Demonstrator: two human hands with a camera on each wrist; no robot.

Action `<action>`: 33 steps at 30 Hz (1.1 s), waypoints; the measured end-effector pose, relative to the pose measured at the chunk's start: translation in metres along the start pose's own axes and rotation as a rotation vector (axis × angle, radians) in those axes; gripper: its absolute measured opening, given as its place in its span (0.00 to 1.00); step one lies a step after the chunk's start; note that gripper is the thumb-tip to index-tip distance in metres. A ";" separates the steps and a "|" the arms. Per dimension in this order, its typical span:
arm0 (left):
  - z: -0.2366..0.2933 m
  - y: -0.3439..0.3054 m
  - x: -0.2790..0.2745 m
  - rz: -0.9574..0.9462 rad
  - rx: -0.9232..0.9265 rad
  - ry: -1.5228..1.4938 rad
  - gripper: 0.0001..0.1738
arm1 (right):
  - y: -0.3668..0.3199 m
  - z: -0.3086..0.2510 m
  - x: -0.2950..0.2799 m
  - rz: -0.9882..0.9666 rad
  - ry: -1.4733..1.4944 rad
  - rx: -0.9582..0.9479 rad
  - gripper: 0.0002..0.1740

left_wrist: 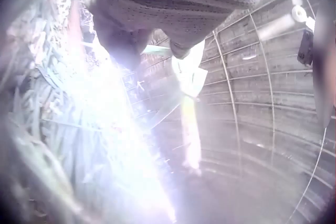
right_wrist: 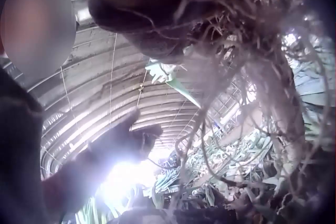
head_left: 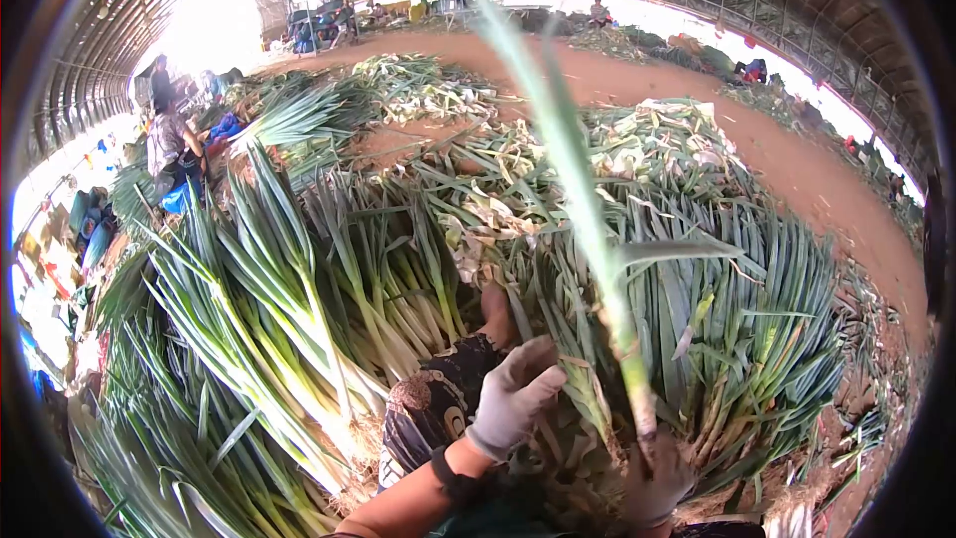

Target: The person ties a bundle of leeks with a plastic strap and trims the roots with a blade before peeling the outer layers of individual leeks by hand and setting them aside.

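Note:
My gloved right hand [head_left: 657, 483] grips a long green onion [head_left: 629, 364] near its root end. Its stalk stands tilted, with the green leaves reaching up toward the top of the head view. In the right wrist view, tangled roots [right_wrist: 210, 113] hang close to the camera. To the left of the stalk is my gloved left hand [head_left: 516, 401], fingers bent loosely and thumb apart, holding nothing. The right wrist view also shows that left hand [right_wrist: 123, 140] with a gap between thumb and fingers. Bright glare washes out part of the left wrist view.
Trimmed green onions [head_left: 299, 339] with pale stalks lie in a heap on the left. A thick pile of leafy green onions [head_left: 737, 309] stands on the right. Stripped leaves [head_left: 657, 139] lie ahead, before a dirt path [head_left: 797, 169]. Another person [head_left: 169, 144] is at the left.

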State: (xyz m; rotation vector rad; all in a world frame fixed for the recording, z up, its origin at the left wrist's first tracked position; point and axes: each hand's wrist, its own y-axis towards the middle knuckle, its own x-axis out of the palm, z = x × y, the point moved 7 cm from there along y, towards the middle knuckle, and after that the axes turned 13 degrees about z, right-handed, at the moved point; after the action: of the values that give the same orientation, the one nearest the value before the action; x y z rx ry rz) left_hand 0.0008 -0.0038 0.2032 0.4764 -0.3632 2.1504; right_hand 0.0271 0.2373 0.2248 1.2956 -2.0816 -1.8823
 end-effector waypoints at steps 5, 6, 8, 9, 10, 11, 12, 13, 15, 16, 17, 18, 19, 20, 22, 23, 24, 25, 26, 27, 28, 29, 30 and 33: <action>-0.029 0.020 0.016 0.077 0.064 0.053 0.08 | -0.040 0.000 0.005 -0.089 -0.014 0.157 0.25; -0.038 0.020 0.010 0.080 0.031 0.031 0.08 | -0.041 0.007 0.007 -0.139 0.053 0.289 0.24; -0.049 0.014 0.003 -0.015 -0.041 0.034 0.11 | -0.066 0.038 0.032 -0.539 0.388 0.751 0.24; -0.049 0.008 0.004 -0.026 -0.083 -0.012 0.11 | -0.084 0.046 0.042 -0.736 0.569 0.981 0.24; -0.048 0.003 0.005 -0.031 -0.122 -0.058 0.10 | -0.102 0.044 0.048 -0.933 0.760 1.205 0.24; -0.056 0.005 0.001 0.019 -0.188 -0.063 0.10 | -0.106 0.046 0.050 -0.971 0.727 1.217 0.22; -0.057 0.006 0.003 0.000 -0.214 -0.064 0.10 | -0.106 0.048 0.053 -0.916 0.683 1.092 0.22; -0.058 0.005 0.005 -0.014 -0.241 -0.065 0.11 | -0.113 0.047 0.057 -0.864 0.637 0.968 0.21; -0.054 0.004 0.012 -0.061 -0.241 -0.077 0.11 | -0.104 0.034 0.064 -0.512 0.707 0.720 0.19; -0.049 0.003 0.017 -0.095 -0.214 -0.087 0.11 | -0.113 0.033 0.064 -0.485 0.469 0.493 0.19; -0.053 0.006 0.015 -0.078 -0.207 -0.021 0.11 | -0.133 0.030 0.061 -0.450 0.230 0.269 0.19; -0.059 0.008 0.013 -0.062 -0.202 0.047 0.12 | -0.140 0.035 0.065 -0.436 0.409 0.455 0.18; -0.057 0.007 0.018 -0.119 -0.120 0.079 0.12 | -0.147 0.040 0.069 -0.390 0.602 0.652 0.16; -0.056 0.005 0.023 -0.177 -0.040 0.111 0.13 | -0.154 0.044 0.072 -0.320 0.776 0.837 0.15; -0.068 -0.007 0.027 -0.210 -0.003 0.234 0.12 | -0.075 0.027 0.041 -0.197 0.516 0.553 0.13; -0.073 -0.025 0.036 -0.221 -0.067 0.288 0.13 | -0.087 0.035 0.046 -0.259 0.467 0.523 0.12; -0.077 -0.044 0.043 -0.232 -0.130 0.341 0.14 | -0.098 0.042 0.051 -0.319 0.419 0.490 0.12; -0.085 -0.060 0.045 -0.319 -0.040 0.457 0.15 | -0.112 0.058 0.060 -0.319 0.554 0.696 0.14; -0.093 -0.077 0.045 -0.406 0.052 0.571 0.16 | -0.122 0.069 0.066 -0.314 0.688 0.903 0.17; -0.100 -0.093 0.048 -0.588 0.083 0.737 0.16 | -0.123 0.074 0.058 -0.169 0.767 1.055 0.16; -0.103 -0.109 0.045 -0.768 0.115 0.902 0.17 | -0.128 0.087 0.069 -0.174 0.932 1.096 0.14; -0.108 -0.121 0.039 -0.947 0.149 1.065 0.17 | -0.111 0.076 0.055 -0.153 1.098 1.110 0.15; -0.107 -0.111 0.029 -0.882 0.208 1.027 0.17 | -0.089 0.063 0.039 -0.131 1.266 1.117 0.15; -0.104 -0.062 0.004 -0.583 0.082 0.776 0.17 | -0.097 0.074 0.034 -0.437 0.905 1.292 0.16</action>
State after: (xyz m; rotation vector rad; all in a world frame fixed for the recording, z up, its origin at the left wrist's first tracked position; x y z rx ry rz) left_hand 0.0279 0.0786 0.1182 -0.2139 0.2748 1.6155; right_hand 0.0167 0.2857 0.1077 2.2312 -2.3679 0.4486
